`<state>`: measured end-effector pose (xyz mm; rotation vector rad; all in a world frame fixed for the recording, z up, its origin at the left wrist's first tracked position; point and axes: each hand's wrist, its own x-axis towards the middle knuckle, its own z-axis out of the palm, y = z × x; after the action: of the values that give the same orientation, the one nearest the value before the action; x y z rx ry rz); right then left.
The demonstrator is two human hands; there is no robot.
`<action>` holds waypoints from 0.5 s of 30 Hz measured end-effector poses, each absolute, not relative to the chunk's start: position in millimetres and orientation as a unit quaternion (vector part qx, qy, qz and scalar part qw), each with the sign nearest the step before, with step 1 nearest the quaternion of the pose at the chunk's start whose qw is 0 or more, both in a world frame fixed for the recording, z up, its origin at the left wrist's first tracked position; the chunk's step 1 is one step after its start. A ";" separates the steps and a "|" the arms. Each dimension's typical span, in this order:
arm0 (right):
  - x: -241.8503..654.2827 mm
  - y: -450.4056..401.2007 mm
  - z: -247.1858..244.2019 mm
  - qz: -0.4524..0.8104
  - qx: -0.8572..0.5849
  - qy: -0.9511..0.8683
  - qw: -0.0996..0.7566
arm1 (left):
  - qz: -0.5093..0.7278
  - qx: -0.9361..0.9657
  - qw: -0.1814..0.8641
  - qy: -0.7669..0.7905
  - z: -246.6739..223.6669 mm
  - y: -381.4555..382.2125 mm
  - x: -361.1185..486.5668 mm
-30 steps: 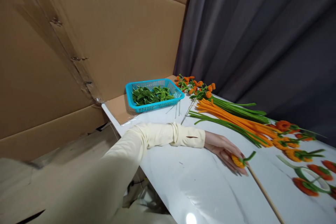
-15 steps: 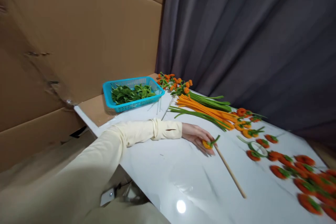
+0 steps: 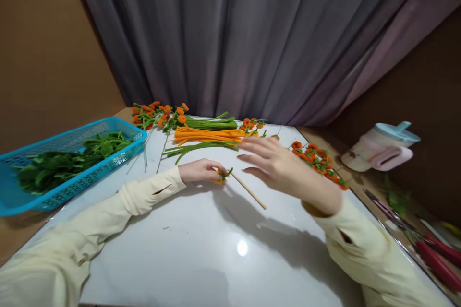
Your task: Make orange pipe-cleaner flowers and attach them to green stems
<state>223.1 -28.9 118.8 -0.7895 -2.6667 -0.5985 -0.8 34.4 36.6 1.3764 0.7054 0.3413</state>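
Observation:
My left hand is closed on a small yellow pipe-cleaner flower with a short green stem, low over the white table. A thin wooden stick lies with its far end right beside those fingertips; whether they touch it I cannot tell. Raised over the table, my right hand has its fingers stretched out and nothing in them. Beyond it lie a bundle of orange pipe cleaners and green pipe cleaners. Part of the flowers at the back right is hidden behind this hand.
A blue basket with green leaf pieces stands at the left. Orange flowers lie at the back, and more orange flowers at the right. A lidded cup and red-handled pliers are beyond the table's right edge.
The view has swung right, bringing the cup, the pliers and my right hand into sight. My left hand still holds the yellow flower. The ring of green tape seen earlier is no longer visible.

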 end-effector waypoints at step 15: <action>201.7 -20.1 70.7 -0.321 -0.192 -0.917 0.136 | 0.128 0.706 0.557 0.419 74.6 10.4 10.5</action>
<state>201.7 -20.1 70.7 -0.5553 -2.6567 -0.9305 10.5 10.4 74.6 1.6658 0.9887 0.3013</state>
